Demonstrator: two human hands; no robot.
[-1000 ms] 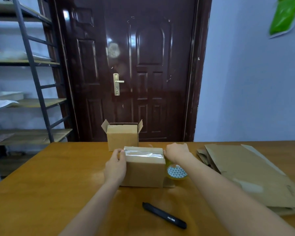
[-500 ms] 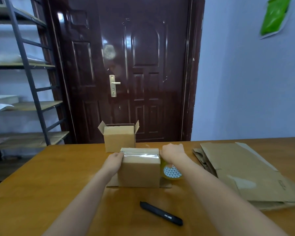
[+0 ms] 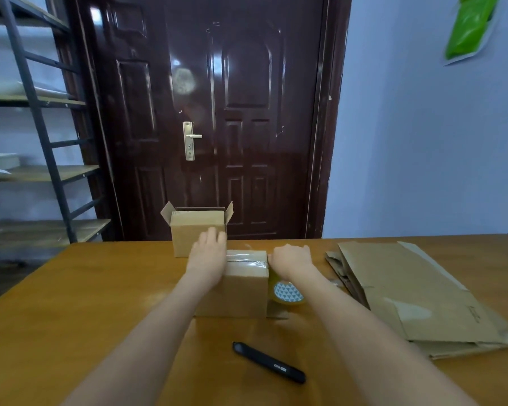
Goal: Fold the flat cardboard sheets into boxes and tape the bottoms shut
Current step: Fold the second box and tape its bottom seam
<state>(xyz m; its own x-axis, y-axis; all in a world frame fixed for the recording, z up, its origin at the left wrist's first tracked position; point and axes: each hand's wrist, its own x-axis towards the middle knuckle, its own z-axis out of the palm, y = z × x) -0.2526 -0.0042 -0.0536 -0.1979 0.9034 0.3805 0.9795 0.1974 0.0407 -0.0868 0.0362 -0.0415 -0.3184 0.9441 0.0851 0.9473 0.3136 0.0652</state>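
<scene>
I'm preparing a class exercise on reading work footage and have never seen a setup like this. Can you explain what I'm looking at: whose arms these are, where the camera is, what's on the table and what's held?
No machine here: a person wears a camera on the head, so you look down their own arms. The left hand lies flat on top of a cardboard box with clear tape across it. The right hand is at the box's right edge, above a tape roll; whether it grips anything is unclear. On the table also sit an open box, a stack of flat cardboard sheets and a black cutter.

head-worn view, forward-down, table close
</scene>
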